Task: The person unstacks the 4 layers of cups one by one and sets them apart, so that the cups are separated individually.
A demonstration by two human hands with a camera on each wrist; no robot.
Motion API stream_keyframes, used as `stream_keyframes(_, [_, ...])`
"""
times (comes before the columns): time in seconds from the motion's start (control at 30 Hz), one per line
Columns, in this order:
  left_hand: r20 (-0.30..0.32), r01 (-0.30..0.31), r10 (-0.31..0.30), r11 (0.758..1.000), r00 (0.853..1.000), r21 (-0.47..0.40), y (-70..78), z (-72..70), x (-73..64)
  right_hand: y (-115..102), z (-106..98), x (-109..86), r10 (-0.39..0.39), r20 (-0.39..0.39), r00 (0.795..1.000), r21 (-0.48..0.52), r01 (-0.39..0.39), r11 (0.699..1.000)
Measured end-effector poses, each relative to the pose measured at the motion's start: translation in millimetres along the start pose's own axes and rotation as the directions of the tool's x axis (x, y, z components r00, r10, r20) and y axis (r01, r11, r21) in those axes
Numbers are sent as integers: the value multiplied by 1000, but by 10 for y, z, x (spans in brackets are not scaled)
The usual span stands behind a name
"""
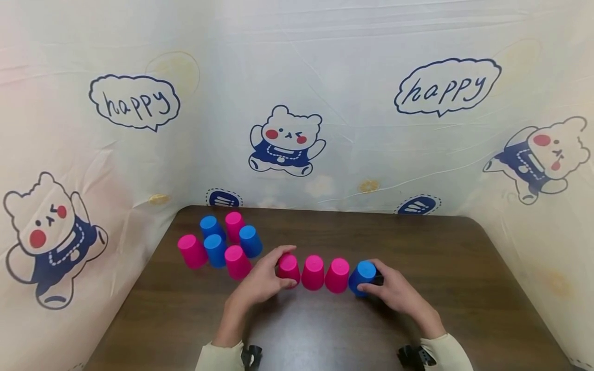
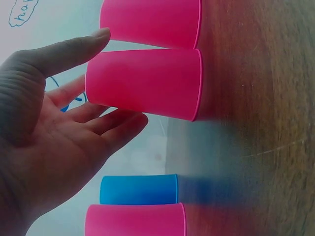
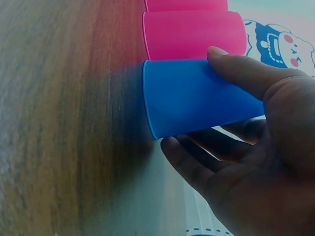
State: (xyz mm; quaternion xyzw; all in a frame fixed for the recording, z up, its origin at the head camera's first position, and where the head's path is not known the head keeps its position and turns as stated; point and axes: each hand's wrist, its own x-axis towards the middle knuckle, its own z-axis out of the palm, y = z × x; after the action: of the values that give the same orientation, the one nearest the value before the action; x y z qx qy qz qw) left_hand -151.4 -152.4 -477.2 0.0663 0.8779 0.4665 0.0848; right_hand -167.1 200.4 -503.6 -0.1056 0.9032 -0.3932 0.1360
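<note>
Four upside-down cups stand side by side in a row in the head view. My left hand is around the pink cup at the row's left end, thumb in front and fingers behind. The left wrist view shows that pink cup between thumb and fingers. At the right end, my right hand grips a blue cup, thumb on its near side. In the right wrist view the blue cup's rim is close to the tabletop. Between them stand a middle pink cup and another pink cup.
Left of the row is a loose group of several upside-down cups, including a pink cup and a blue cup. All stand on a dark wooden table. A printed curtain hangs behind the table and at its sides.
</note>
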Motion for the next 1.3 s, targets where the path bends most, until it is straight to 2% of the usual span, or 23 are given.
stream_keyframes(0.37, [5, 12, -12, 1000, 1000, 5, -8, 0, 10, -5, 6, -1, -18, -8, 1000, -9, 18, 1000])
stream_keyframes(0.6, [-25, -2, 3, 999, 1000, 38, -27, 4, 40, -1, 8, 2, -9, -8, 1000, -17, 9, 1000])
stream_keyframes(0.83, [-52, 10, -8, 999, 999, 43, 0, -94, 68, -4, 6, 6, -13, -15, 1000, -24, 13, 1000])
stream_keyframes(0.97, [-93, 21, -17, 999, 995, 43, 51, -207, 142, -5, -1, 9, -18, -18, 1000, -28, 18, 999])
stream_keyframes(1.13, [-154, 21, -16, 999, 988, 30, 87, -332, 312, -10, -6, 7, -16, -18, 1000, -28, 16, 999])
stream_keyframes(1.3, [-190, 27, -23, 1000, 981, 17, 71, -375, 485, -9, 0, 8, -5, -11, 1000, -14, 4, 1000])
